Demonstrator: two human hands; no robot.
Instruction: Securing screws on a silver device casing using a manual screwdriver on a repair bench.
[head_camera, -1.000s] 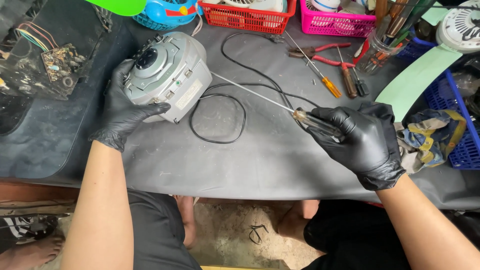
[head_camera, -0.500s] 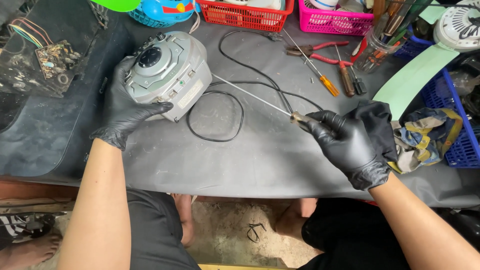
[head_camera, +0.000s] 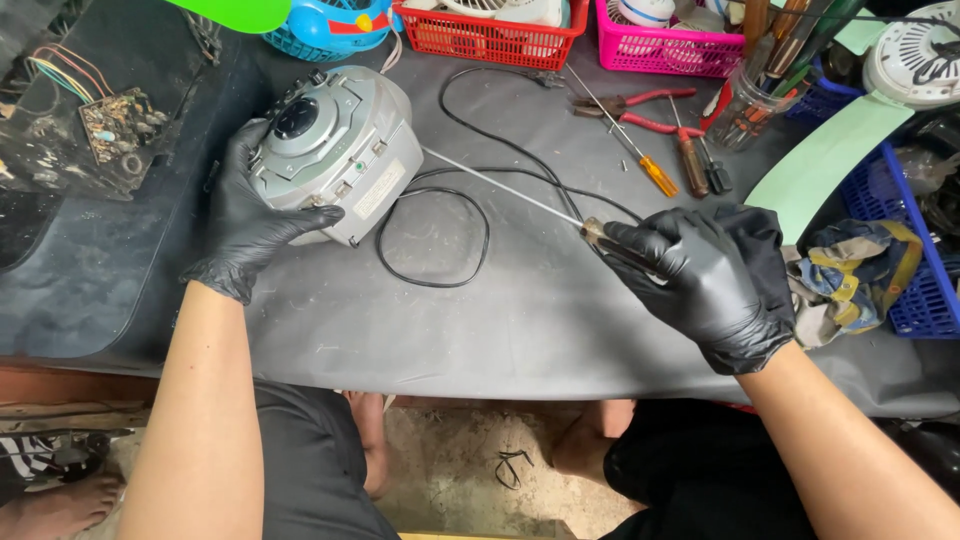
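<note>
- Black-gloved right hand (head_camera: 715, 285) is wrapped tight round the handle of a long screwdriver (head_camera: 505, 185), fingers fully curled.
- Its thin shaft runs up and to the left from that fist, long axis aimed at the grey motor housing (head_camera: 335, 150); the tip looks to meet the housing's right side, though I can't tell if it's seated.
- Left hand (head_camera: 250, 215) clasps the housing from its left and near side, thumb on the lower edge, holding it tilted on the dark table mat (head_camera: 480, 330).
- Housing lies far-left of the right hand, so the left hand is the nearer one.
- A black cord (head_camera: 440, 270) loops just under the shaft.
</note>
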